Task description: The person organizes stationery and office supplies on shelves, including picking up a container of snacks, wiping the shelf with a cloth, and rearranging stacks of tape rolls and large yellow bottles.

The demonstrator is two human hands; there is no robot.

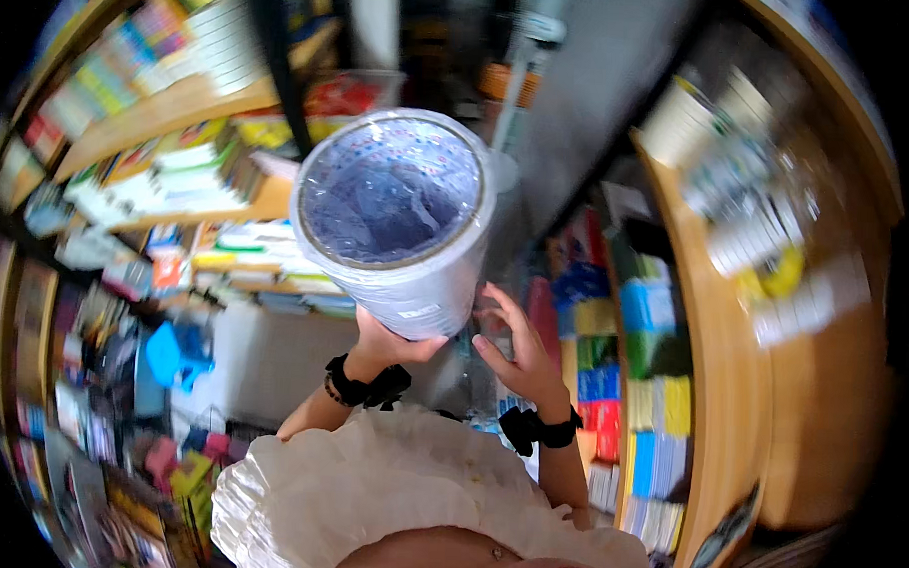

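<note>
A white round bin (424, 294) is held up in front of me, its open top tilted towards me. Clear plastic film or a bag covers its rim and lines the bluish inside, which has small printed marks near the top. My left hand (381, 345) grips the bin low on its near side, with the thumb across the wall. Just right of the bin, my right hand (520, 346) has its fingers spread and bent. Its fingertips are close to the wall; whether they touch it I cannot tell. Both wrists wear black bands.
Wooden shelves (198, 95) with books and boxes line the left. At right, a wooden counter (728, 414) carries cups and wrapped things, with packed shelves (653, 411) beneath. A blue plastic stool (178, 353) stands lower left. A pale pole (515, 91) rises behind the bin.
</note>
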